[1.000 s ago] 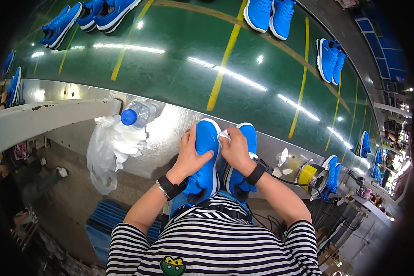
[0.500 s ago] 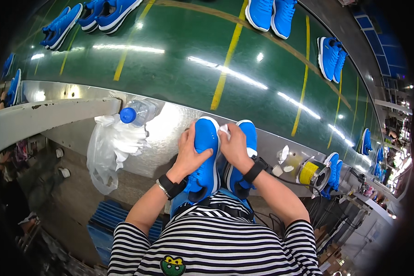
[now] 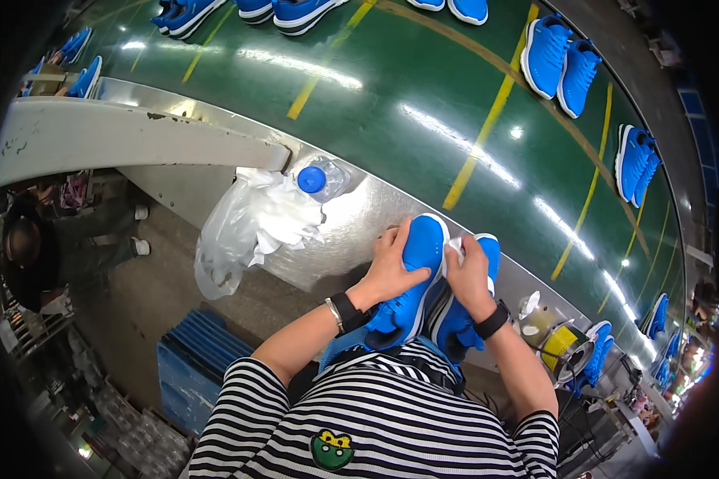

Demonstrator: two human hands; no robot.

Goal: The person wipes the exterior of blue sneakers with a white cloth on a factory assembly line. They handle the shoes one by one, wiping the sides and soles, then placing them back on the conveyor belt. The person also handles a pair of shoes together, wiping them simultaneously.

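Observation:
My left hand (image 3: 390,270) grips a bright blue sneaker (image 3: 423,252) with a white sole; its toe points away from me. The thumb lies across the upper and the fingers wrap the left side. Pinched in my right hand (image 3: 470,278) is a small white wad (image 3: 456,246), tissue or cloth, at the right edge of that sneaker's sole. A second blue sneaker (image 3: 488,249) stands close on the right, partly hidden under my right hand and wrist. Both shoes rest at the near edge of a metal ledge (image 3: 363,209).
Beyond the ledge runs a green belt (image 3: 391,144) with yellow lines and pairs of blue sneakers (image 3: 563,64). To the left are a clear bottle (image 3: 331,182), a plastic bag of white tissues (image 3: 284,215) and a pale metal beam (image 3: 144,132). A yellow-labelled spool (image 3: 562,343) sits right.
The view has swung left, so the scene sits farther right in the picture. My hands keep the same hold, with the white wad still against the sneaker's sole edge.

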